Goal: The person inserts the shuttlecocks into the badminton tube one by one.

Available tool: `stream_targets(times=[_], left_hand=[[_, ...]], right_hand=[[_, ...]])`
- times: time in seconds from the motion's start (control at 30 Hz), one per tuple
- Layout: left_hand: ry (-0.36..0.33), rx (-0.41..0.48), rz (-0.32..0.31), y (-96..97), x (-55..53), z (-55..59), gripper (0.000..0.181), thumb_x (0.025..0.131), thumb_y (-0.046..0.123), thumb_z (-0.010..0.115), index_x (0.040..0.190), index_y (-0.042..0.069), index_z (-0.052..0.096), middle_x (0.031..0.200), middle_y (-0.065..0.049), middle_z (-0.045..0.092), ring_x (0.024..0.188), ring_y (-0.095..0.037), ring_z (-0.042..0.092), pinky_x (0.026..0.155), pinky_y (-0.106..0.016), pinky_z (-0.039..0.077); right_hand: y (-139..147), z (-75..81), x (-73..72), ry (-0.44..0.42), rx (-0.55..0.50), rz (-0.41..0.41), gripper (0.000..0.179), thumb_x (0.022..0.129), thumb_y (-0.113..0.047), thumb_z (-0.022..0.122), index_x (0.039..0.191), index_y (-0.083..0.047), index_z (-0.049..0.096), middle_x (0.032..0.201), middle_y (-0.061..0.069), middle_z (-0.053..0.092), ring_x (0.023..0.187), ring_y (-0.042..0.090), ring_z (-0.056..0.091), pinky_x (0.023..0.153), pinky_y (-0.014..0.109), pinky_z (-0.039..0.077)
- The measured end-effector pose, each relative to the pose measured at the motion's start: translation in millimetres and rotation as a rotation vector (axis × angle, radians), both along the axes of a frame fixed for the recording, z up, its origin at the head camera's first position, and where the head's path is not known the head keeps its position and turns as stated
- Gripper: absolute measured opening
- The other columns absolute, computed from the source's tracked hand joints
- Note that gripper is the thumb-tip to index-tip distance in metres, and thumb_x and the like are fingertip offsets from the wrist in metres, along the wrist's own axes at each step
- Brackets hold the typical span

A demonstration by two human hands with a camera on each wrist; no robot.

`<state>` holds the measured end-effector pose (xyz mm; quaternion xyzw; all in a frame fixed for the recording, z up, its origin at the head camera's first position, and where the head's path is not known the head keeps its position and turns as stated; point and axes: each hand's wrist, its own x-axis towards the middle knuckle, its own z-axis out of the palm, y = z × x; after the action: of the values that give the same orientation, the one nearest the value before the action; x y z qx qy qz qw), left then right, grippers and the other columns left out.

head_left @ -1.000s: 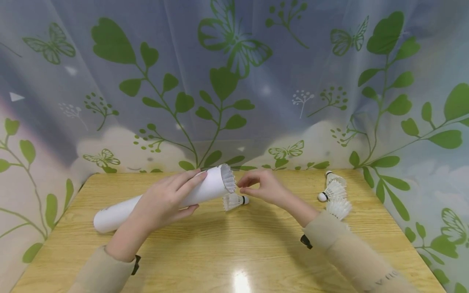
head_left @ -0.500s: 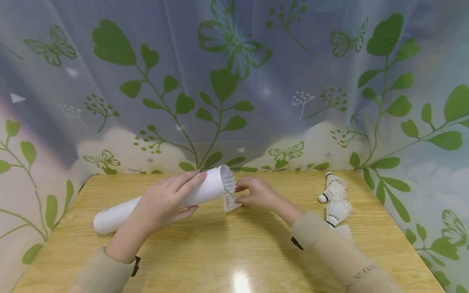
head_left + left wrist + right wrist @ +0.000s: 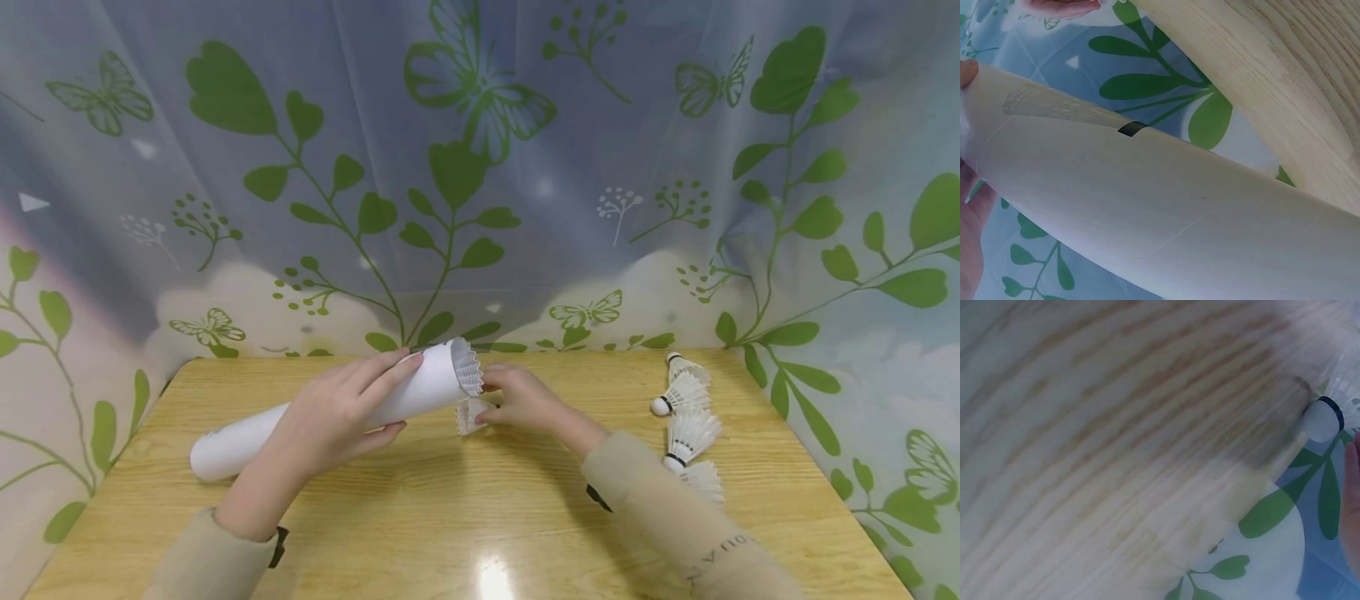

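Note:
My left hand (image 3: 330, 417) grips a white shuttlecock tube (image 3: 247, 437), fingers over its top and thumb below. The tube slants up to the right. Its lower left end is near the table, and the scalloped skirt of a shuttlecock (image 3: 471, 368) shows at its raised mouth. Just beneath that mouth, my right hand (image 3: 528, 402) holds a second shuttlecock (image 3: 467, 417) with thumb and fingers at the cork end; the cork is mostly hidden. In the left wrist view the tube (image 3: 1166, 194) fills the middle, with a black mark on it.
Several white shuttlecocks (image 3: 690, 433) lie in a loose row on the right side of the wooden table (image 3: 420, 533). A patterned curtain (image 3: 480, 208) hangs right behind the table's back edge.
My right hand has moved slightly left and down, from beside the tube's mouth onto the shuttlecock below it. The left hand and the tube have stayed still.

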<state>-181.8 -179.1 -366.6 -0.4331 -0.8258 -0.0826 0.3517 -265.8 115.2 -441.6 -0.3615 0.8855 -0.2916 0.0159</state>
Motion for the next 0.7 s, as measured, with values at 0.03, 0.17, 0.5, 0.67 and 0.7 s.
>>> stream_targets(times=[0.03,0.17,0.5,0.67,0.7], left_hand=[[0.0,0.0,0.0,0.0,0.0,-0.1,0.091,0.068,0.023,0.098,0.148,0.006,0.058,0.13,-0.016,0.071,0.099,-0.034,0.077,0.083,-0.046,0.069],[-0.002,0.002,0.001,-0.1,0.0,0.0,0.092,0.068,0.022,0.098,0.149,0.006,0.057,0.131,-0.016,0.071,0.1,-0.034,0.077,0.083,-0.046,0.069],[0.001,0.011,-0.003,-0.6,0.3,0.5,0.092,0.068,0.021,0.098,0.149,0.005,0.057,0.131,-0.017,0.071,0.101,-0.034,0.077,0.083,-0.046,0.068],[0.003,0.01,-0.001,-0.9,1.1,1.2,0.091,0.068,0.021,0.098,0.148,0.006,0.058,0.131,-0.016,0.071,0.101,-0.034,0.077,0.083,-0.046,0.069],[0.004,0.011,-0.001,-0.9,1.2,1.2,0.091,0.068,0.021,0.098,0.148,0.006,0.058,0.131,-0.016,0.071,0.101,-0.034,0.077,0.083,-0.046,0.069]], right_hand=[[0,-0.7,-0.1,-0.007,0.001,-0.002,0.044,0.081,-0.013,0.091,0.12,-0.001,0.073,0.125,0.016,0.075,0.113,0.03,0.075,0.104,0.039,0.063],[0,-2.7,-0.4,0.0,0.019,-0.014,0.036,0.084,-0.013,0.089,0.114,-0.002,0.074,0.117,0.013,0.077,0.106,0.026,0.075,0.099,0.033,0.064],[6,0.3,-2.0,0.039,0.075,-0.003,0.024,0.087,-0.019,0.088,0.101,-0.009,0.072,0.099,0.004,0.074,0.087,0.015,0.071,0.08,0.022,0.062],[10,0.6,-2.3,0.051,0.079,0.001,0.021,0.089,-0.023,0.087,0.101,-0.01,0.076,0.093,0.0,0.072,0.08,0.009,0.065,0.073,0.019,0.057],[10,0.6,-2.6,0.059,0.081,0.003,0.018,0.09,-0.024,0.086,0.098,-0.011,0.076,0.09,-0.001,0.07,0.078,0.007,0.062,0.07,0.018,0.055]])
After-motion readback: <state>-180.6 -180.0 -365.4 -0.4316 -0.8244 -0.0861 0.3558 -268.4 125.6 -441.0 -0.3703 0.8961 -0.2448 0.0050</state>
